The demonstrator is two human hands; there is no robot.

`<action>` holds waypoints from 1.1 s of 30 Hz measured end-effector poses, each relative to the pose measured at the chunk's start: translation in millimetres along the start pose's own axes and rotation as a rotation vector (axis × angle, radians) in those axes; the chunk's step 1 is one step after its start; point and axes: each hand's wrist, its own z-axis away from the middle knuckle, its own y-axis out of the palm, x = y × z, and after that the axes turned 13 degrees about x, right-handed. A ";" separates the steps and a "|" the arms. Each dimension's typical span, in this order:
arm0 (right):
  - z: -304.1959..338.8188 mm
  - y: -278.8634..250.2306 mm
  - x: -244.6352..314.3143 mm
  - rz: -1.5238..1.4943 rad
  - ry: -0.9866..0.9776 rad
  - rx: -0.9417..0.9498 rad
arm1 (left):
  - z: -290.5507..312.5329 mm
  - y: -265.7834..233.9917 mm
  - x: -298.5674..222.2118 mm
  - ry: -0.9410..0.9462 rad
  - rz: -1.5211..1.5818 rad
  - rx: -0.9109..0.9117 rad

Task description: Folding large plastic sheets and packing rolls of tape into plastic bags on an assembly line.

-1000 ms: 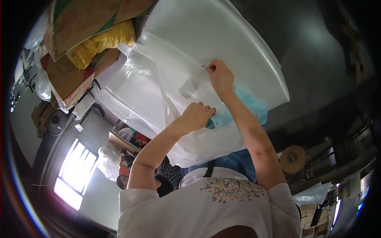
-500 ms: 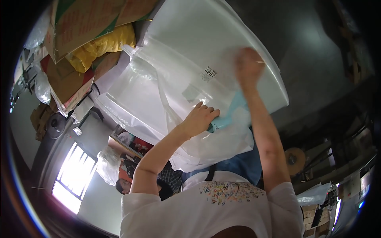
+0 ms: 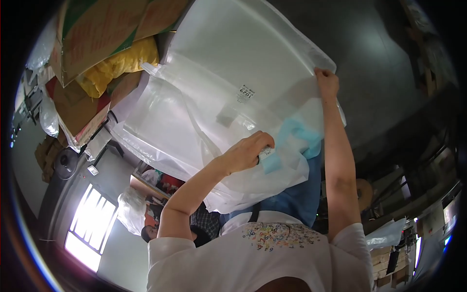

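A large translucent white plastic sheet or bag point(image 3: 214, 63) with a small printed patch spreads in front of me over my lap. My right hand point(image 3: 327, 84) is closed on its right edge, fingers pinched. My left hand point(image 3: 250, 152) is curled around a light blue soft piece point(image 3: 272, 163) with a white label at its end, over the near part of the plastic. More crumpled light blue material point(image 3: 296, 132) lies between my hands; I cannot tell whether it joins the labelled piece. The left fingertips are partly hidden.
Cardboard boxes point(image 3: 104, 34) and a yellow plastic bag point(image 3: 121, 63) stand at the upper left. A person point(image 3: 151, 231) is at the lower left, near a bright window point(image 3: 92, 224). Dark grey floor point(image 3: 379, 63) extends on the right. A round brown roll point(image 3: 364, 194) is beyond my right arm.
My right hand has moved to the right and closed on the plastic's edge. The light blue material has gone from stretched to crumpled. My left hand has shifted slightly right and nearer.
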 end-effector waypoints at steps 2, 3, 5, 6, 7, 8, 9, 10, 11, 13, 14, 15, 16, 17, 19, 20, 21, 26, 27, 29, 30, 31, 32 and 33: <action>6.4 0.8 -1.2 -0.113 -0.159 -0.153 | -4.7 -2.6 -1.3 0.126 -0.075 -0.001; 10.8 1.0 -3.0 -0.114 -0.156 -0.157 | -7.6 -3.8 -3.6 0.209 -0.140 -0.011; 33.2 1.2 2.7 -0.702 -0.487 -0.458 | -11.1 -4.2 -5.7 0.293 -0.204 -0.019; 57.3 0.0 14.1 -0.777 -0.545 -0.399 | -8.3 -2.2 -2.5 0.306 -0.302 0.001; 90.5 -5.4 29.8 -0.853 -0.603 -0.337 | -3.5 0.5 0.1 0.316 -0.400 0.020; 125.7 -9.3 44.1 -0.911 -0.623 -0.153 | 0.0 6.2 3.1 0.309 -0.399 0.018; 155.3 -10.0 53.5 -0.965 -0.640 0.030 | 3.5 14.3 5.5 0.474 -0.472 0.013; 170.7 -5.2 52.5 -0.860 -0.636 0.384 | 7.1 22.0 5.3 0.641 -0.545 0.008; 180.4 -0.7 48.1 -0.734 -0.612 0.716 | 7.6 25.3 -9.0 0.803 -0.580 -0.008; 198.5 34.7 47.1 -0.587 -0.552 1.257 | 9.3 29.7 -39.9 1.062 -0.634 -0.024; 210.9 49.4 51.0 -0.454 -0.602 1.406 | 8.0 27.3 -55.4 1.151 -0.662 -0.017; 219.9 58.2 51.9 -0.306 -0.650 1.547 | 5.5 24.2 -65.2 1.152 -0.669 -0.018; 223.7 63.4 46.4 -0.310 -0.655 1.548 | 5.8 21.6 -73.9 1.042 -0.579 0.112; 227.4 68.7 38.9 -0.398 -0.612 1.602 | 6.8 15.9 -88.3 0.932 -0.481 0.238; 229.2 77.7 25.0 -0.565 -0.527 1.709 | -6.2 -36.8 -124.1 0.309 -0.057 0.212; 230.5 78.4 20.9 -0.649 -0.485 1.765 | -5.8 -34.3 -92.2 0.362 -0.269 -0.062; 228.6 75.1 17.5 -0.730 -0.437 1.809 | -22.1 -42.3 -47.6 0.329 -0.150 -0.159; 148.2 28.8 -8.0 -1.276 -0.140 0.874 | -10.7 -51.0 19.4 0.000 0.239 -0.242; 146.6 22.8 0.1 -1.275 -0.123 0.871 | -8.3 -45.5 19.8 -0.012 0.202 -0.218; 143.9 16.4 22.9 -0.780 -0.315 0.636 | -11.5 -35.1 22.6 0.030 0.207 -0.200; 149.2 15.7 35.1 -0.779 -0.313 0.638 | -12.5 -30.7 24.5 0.070 0.203 -0.188; 155.9 16.6 47.6 -0.601 -0.490 0.744 | -14.5 -26.2 26.3 0.069 0.204 -0.189; 159.7 18.1 54.2 -0.416 -0.664 0.843 | -16.9 -21.7 27.3 0.083 0.151 -0.246; 159.7 21.9 54.1 -0.416 -0.666 0.846 | -17.2 -19.6 28.4 0.096 0.099 -0.303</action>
